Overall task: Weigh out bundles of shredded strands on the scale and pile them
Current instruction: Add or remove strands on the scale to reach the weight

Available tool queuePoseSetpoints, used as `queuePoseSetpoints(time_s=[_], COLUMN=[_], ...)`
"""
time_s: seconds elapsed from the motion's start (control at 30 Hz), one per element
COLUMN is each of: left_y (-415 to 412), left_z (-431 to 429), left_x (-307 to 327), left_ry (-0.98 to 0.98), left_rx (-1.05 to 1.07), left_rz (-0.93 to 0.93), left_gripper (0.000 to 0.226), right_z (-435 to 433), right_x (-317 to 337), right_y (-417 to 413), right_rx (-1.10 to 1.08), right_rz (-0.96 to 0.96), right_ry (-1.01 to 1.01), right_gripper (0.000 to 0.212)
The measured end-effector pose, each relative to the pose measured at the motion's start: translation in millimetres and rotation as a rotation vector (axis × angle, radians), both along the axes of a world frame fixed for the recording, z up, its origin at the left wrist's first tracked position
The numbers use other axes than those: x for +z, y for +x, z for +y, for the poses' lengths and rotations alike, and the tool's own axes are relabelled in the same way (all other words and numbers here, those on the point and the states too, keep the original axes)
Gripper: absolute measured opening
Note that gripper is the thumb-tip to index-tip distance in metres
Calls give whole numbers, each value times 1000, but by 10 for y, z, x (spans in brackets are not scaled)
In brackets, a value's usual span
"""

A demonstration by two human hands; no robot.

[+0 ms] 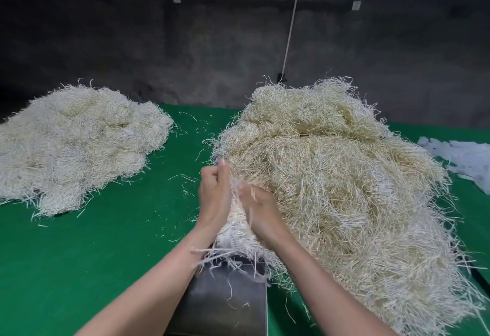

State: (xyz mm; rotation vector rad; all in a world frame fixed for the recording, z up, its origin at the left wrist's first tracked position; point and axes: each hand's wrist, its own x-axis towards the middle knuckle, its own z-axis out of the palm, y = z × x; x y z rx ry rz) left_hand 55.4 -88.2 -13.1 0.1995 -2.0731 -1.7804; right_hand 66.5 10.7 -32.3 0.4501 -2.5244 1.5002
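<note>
Head view: the bundle [234, 225] stands 12-to-6 over the scale [225, 298], left hand [213, 195] clamped on its top, right hand [261, 211] against it, grip too blurred to tell, the pile [74, 144] at 10 o'clock, nearer the left.

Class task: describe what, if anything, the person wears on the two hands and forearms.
The left hand and right hand are bare: no gloves, and no ring, watch or bracelet shows, though the right hand is blurred. The left forearm and right forearm are bare to the frame's edge; no sleeve is in view.
</note>
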Motion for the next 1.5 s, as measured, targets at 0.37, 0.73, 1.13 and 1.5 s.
queuePoseSetpoints(time_s=[0.37, 0.73, 1.13, 1.5], left_y=[358, 28, 185, 173], left_z=[317, 195, 208, 177], left_x=[-15, 130, -31, -28], left_ry=[576, 389, 436, -233], left_rx=[-347, -6, -113, -105], left_rz=[-449, -343, -447, 19], left_gripper=[131, 38, 22, 20], right_z=[88, -103, -110, 149], right_x=[61, -23, 30, 92], right_y=[-41, 209, 34, 147], right_rx=[-390, -387, -362, 65], right_rz=[101, -62, -73, -388], right_ry=[-272, -312, -368, -465], right_gripper=[28, 39, 42, 87])
